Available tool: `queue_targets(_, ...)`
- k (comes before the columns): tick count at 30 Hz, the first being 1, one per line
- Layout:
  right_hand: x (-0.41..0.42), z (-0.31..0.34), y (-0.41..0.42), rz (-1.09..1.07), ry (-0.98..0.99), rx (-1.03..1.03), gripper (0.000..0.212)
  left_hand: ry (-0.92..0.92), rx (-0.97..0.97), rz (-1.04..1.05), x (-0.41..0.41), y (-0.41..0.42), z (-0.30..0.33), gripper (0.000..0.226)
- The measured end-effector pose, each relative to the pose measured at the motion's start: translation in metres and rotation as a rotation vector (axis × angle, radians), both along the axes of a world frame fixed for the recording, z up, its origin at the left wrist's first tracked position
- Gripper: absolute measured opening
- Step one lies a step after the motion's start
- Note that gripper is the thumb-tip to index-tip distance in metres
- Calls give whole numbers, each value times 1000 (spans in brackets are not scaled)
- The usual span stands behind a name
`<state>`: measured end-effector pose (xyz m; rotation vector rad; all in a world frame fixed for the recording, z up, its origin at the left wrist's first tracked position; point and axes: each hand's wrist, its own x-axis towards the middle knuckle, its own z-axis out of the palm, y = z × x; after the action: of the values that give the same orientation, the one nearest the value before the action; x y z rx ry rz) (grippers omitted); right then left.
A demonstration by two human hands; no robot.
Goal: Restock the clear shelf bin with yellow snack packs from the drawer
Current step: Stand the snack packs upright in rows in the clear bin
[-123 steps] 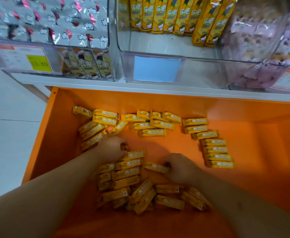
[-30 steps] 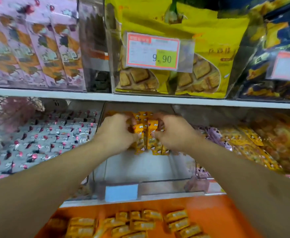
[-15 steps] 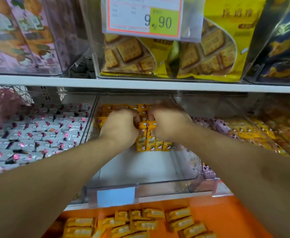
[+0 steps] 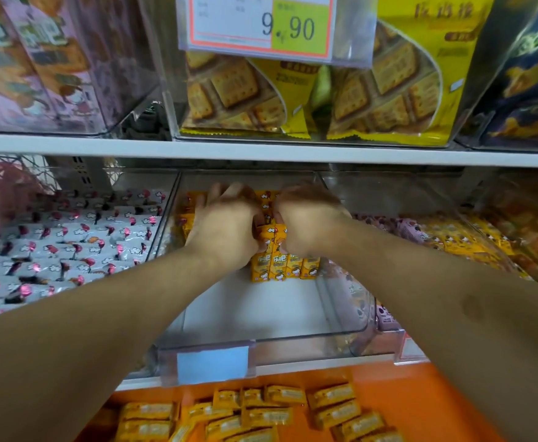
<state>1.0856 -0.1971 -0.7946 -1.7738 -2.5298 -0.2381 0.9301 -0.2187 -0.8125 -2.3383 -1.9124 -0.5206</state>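
Both hands, left hand [image 4: 226, 224] and right hand [image 4: 309, 218], are being curled around yellow snack packs [image 4: 280, 263] inside the clear shelf bin [image 4: 261, 339]; light, crinkly, slippery wrappers are likely best gripped across their flat sides.

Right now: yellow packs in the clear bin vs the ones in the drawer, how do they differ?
The packs in the clear bin stand upright in a tight row, printed fronts facing out; the drawer packs lie flat and loosely scattered on the orange drawer. The left hand and right hand hold the bin packs; nothing touches the drawer packs. Both are yellow.

The price tag [image 4: 258, 25] reads "9.90"; yellow snack packs [image 4: 279, 261] show "乐吧".
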Motion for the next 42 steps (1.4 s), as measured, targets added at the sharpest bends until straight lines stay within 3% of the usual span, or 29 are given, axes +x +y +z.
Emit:
queue_targets(4,5,-1,-3,27,-39,47,34,-18,-9,-28,-2,-1,-4,36)
queue_targets(9,9,8,-11,39,-64,59,65,-47,-32,-29,-4,-5,-4,47)
queue_targets(15,10,16,-21,-2,-27,27,72,-73,-49,-25,-6,-14,1,48)
queue_targets(22,30,27,-71,3,397,-80,59,-187,-48,-93,-13,-60,11,50)
queue_targets(26,44,24,-139,105,719,-68,44,-374,-11,-236,-19,-122,13,36)
queue_targets(30,57,-12,-212,87,893,-280,26,-554,-169,-341,-22,-199,-15,27)
queue_targets(37,98,-138,-268,-184,486,-697,23,-552,-632,-71,-58,-270,-142,24)
queue_targets(42,90,-205,-278,-69,186,-872,40,-403,-812,52,-91,-272,-215,32)
